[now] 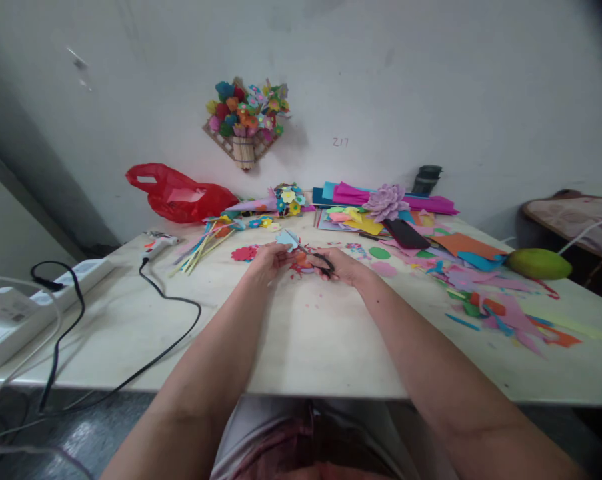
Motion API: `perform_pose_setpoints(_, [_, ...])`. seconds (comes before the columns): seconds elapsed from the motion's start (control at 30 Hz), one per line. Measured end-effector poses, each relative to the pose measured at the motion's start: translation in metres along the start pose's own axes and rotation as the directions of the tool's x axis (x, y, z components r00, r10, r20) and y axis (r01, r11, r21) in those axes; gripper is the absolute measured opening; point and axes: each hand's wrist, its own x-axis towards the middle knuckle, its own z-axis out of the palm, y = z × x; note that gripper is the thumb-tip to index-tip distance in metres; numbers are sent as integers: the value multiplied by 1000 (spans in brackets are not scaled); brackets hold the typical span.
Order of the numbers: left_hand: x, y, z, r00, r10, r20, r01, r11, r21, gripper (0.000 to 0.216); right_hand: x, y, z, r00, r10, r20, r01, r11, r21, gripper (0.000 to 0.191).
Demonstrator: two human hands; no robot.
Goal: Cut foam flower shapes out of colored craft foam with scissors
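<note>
Between finger and thumb my left hand [271,261] pinches a small light blue paper piece [285,239] with a scalloped edge. My right hand [341,265] grips a pair of scissors [323,263] with dark handles, its fingers in the loops. The blades point up and left and meet the right side of the blue piece; how far apart they are is too small to tell. Under and around both hands lie red and pink paper scraps. Red flower cut-outs [244,253] are just left of my left hand. Green [379,253] and pink cut-outs [383,269] lie right of my right hand.
A glue gun [158,247] with a trailing black cord lies left, near a white power strip [45,307]. A red plastic bag [183,197] stands behind. Coloured sheets, a black phone [405,235], paper scraps [511,317] and a green mango [539,263] occupy the right.
</note>
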Motion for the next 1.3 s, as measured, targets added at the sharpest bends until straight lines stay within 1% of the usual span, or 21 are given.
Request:
perform_pose_setpoints(0.33, [-1, 0, 0, 1000, 1, 25, -1, 1000, -18, 16, 3, 3, 0, 1000, -2, -1, 2, 1000, 14, 24])
perform_pose_setpoints(0.47, [0, -1, -1, 999, -5, 34, 6, 999, -38, 17, 5, 6, -1, 1000, -27, -13, 27, 1000, 7, 25])
perform_pose_setpoints(0.67, [1, -3, -2, 999, 9, 33, -7, 997, -75, 21, 8, 11, -2, 998, -59, 3, 59, 998, 28, 30])
perform_pose_setpoints(0.87, [-3, -2, 2, 998, 4, 56, 2, 994, -106, 23, 9, 12, -2, 996, -85, 10, 85, 996, 19, 30])
perform_pose_setpoints(1.0, [-6, -1, 4, 998, -15, 61, 20, 996, -86, 20, 8, 12, -3, 995, -98, 25, 98, 995, 19, 30])
perform_pose_setpoints(1.2, [-5, -2, 3, 993, 1, 117, 3, 999, -36, 18, 6, 10, -3, 995, -91, 30, 91, 996, 24, 29])
perform_pose_setpoints(1.3, [-4, -3, 4, 994, -3, 109, 6, 1000, -30, 18, 6, 10, -3, 995, -101, 27, 100, 995, 24, 28])
